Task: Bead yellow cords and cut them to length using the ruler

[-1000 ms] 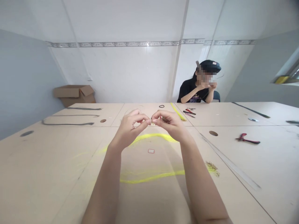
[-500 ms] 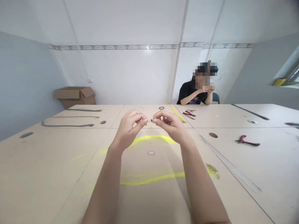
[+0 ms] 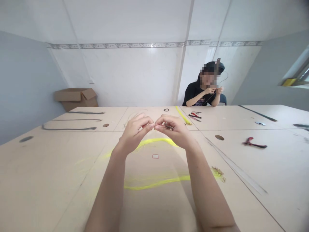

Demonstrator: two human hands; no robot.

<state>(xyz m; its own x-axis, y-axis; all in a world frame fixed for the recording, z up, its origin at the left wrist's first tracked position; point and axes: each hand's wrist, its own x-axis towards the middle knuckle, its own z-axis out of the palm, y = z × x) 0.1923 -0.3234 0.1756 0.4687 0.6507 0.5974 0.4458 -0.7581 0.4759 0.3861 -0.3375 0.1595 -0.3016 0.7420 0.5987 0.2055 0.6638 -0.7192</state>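
My left hand (image 3: 135, 131) and my right hand (image 3: 172, 129) are raised above the table (image 3: 48, 180), fingertips pinched and meeting in the middle. Between them they hold something tiny, possibly a thin yellow wire and a small metal piece; it is too small to name. A bundle of yellow wires (image 3: 156, 141) curves across the table under my hands, and another yellow strand (image 3: 156, 183) lies nearer to me. A small red-edged tag (image 3: 155, 156) rests between the two. A pile of small gold pieces (image 3: 218, 172) sits to the right of my right forearm.
Red-handled pliers (image 3: 253, 143) lie on the right. Black cables (image 3: 70, 128) stretch along the far left. A person in a black shirt (image 3: 198, 95) sits at the far side, hands raised, with tools (image 3: 195, 116) before them. A cardboard box (image 3: 76, 98) stands by the wall.
My fingertips parted slightly half a second ago and have come together again. The person opposite has shifted their head and hands a little.
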